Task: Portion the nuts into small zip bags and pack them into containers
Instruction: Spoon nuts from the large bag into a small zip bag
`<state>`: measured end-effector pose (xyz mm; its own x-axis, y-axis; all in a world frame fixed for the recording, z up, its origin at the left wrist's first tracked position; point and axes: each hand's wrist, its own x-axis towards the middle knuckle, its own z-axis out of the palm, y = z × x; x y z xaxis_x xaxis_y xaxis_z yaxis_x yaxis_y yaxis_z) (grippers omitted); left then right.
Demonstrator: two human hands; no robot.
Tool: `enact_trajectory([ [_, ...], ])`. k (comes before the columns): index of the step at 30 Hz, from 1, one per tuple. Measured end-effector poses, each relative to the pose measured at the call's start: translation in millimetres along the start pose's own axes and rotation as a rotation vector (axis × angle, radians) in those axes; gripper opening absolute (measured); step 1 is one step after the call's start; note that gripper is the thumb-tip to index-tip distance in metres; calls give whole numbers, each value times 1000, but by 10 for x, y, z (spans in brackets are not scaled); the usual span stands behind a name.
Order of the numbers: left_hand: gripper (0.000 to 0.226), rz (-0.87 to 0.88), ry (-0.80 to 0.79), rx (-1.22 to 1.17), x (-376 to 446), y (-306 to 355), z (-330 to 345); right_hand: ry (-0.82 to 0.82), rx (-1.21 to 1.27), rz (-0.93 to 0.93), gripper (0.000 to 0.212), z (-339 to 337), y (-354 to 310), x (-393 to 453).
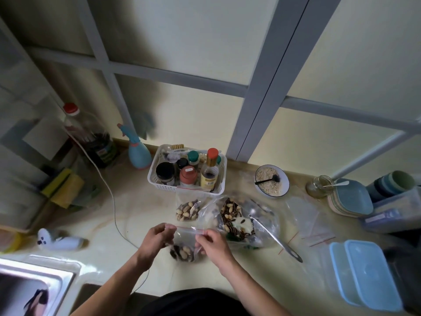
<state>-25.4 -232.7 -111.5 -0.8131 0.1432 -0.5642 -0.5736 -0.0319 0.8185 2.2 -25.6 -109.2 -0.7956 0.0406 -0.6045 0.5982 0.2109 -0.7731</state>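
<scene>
Sealing is judged to be the step in hand: a small clear zip bag with a red-lined strip [185, 241] is held up above the pale marbled counter [118, 197], just in front of the large crumpled clear bag of mixed nuts and seeds [237, 218]. The strip's left end is pinched by the left hand [156, 238], and its right end by the right hand [210, 244], thumb and fingers pressed together on the plastic at each side. The strip is kept taut between them.

For a good seal, the two lips would best be lined up first, then pressed from one end along to the other, with air eased out before the last stretch is shut. The load should be kept hanging low so no nut is caught in the track.

The held bag's mouth points up and away from the person, its nuts settled at the bottom. Its long axis, taken along the strip, runs left to right, roughly level. A filled small bag of nuts [187, 209] lies flat behind it, beside the large bag. Pale blue lidded plastic containers [364, 277] are stacked well to the right of the large bag, apparently not yet packed.
</scene>
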Motion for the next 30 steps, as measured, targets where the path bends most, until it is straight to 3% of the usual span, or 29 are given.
enact_trajectory([
  [2,47,-14,-31,-26,35,21,-45,5,-2,-17,12,19,-29,76],
  [5,34,-23,-190,91,67,158,-116,21,-32,-56,14,44,-136,224],
  [7,38,-3,-202,140,139,281,-186,35,-26,-71,13,74,-248,306],
  [13,28,121,-4,118,537,595,-474,5,79,-107,13,322,-597,509],
  [16,18,189,151,151,728,667,-507,98,70,-125,11,422,-685,631],
  [18,25,209,247,185,818,630,-476,169,64,-120,11,431,-684,686],
  [21,45,150,335,237,905,463,-440,194,96,-74,10,386,-606,707],
  [24,51,105,360,299,969,255,-417,191,156,-42,12,312,-551,658],
  [26,52,56,428,346,957,180,-337,207,192,-27,15,258,-500,626],
  [28,49,12,594,467,867,157,-183,221,206,-12,17,227,-467,575],
  [30,35,96,733,561,725,177,20,224,220,6,18,218,-426,538],
])
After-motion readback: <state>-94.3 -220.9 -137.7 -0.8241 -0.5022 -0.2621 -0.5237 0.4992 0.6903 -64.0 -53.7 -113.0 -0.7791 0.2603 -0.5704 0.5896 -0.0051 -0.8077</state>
